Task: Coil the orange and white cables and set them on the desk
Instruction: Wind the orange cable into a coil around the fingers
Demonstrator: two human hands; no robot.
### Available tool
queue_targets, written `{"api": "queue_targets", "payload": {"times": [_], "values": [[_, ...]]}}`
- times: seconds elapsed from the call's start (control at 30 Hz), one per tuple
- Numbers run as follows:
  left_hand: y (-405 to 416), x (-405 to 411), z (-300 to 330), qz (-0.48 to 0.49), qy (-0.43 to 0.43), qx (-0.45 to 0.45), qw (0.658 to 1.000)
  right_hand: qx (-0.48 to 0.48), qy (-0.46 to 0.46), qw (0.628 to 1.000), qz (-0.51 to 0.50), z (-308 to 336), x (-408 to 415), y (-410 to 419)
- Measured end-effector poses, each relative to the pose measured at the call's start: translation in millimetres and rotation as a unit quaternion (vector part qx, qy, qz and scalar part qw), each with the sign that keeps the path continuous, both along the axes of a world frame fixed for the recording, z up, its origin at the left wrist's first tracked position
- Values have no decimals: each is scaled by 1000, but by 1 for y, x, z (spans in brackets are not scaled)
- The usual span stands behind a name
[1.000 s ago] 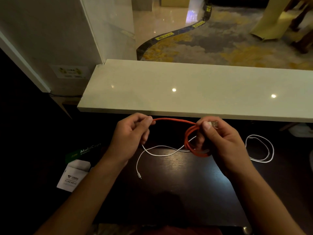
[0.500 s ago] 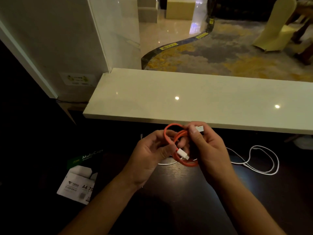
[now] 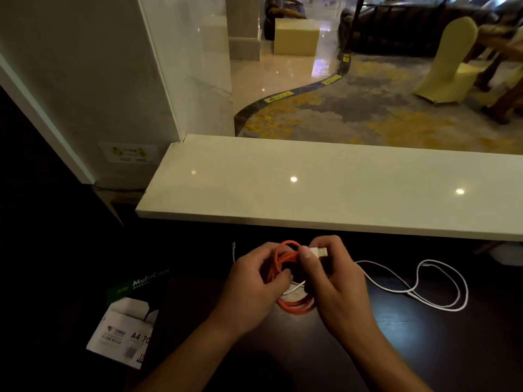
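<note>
Both hands held orange cable (image 3: 293,305) coil above dark table (image 3: 424,349): left hand (image 3: 254,281) gripped loops, right hand (image 3: 332,278) pinched plug end. White cable (image 3: 418,290) loose on table, right. Best tuck end, keep loops even.

Coiled orange cable (image 3: 294,305); white cable (image 3: 441,290) loose on desk (image 3: 424,349).

The coiled cable (image 3: 293,305) hung over the desk (image 3: 311,357), between the left hand (image 3: 254,290) and right hand (image 3: 336,281). Right of it, the loose cable (image 3: 441,290) lay on the desk. Behind it ran the counter ledge (image 3: 311,188); left of it sat the paper box (image 3: 127,326).
</note>
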State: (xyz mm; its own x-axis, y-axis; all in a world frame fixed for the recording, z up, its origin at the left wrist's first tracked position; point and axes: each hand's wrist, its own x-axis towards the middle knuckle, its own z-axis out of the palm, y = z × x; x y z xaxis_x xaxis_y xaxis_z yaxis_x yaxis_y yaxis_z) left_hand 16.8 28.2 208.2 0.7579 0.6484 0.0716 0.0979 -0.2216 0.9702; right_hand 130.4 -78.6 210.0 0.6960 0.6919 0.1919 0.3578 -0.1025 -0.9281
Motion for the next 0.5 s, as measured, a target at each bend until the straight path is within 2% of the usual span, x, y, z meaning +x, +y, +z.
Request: {"api": "queue_targets", "payload": {"times": [0.1,0.27,0.33,0.5], "values": [[-8,2,-7,76,24,131,988,26,15,999,25,-1,-2,-1],[-13,6,-10,99,13,132,986,78,72,993,57,4,2,-1],[-8,7,-12,88,18,105,990,88,108,987,78,5,4,0],[5,4,-16,22,57,-37,997,83,262,953,127,5,9,1]]}}
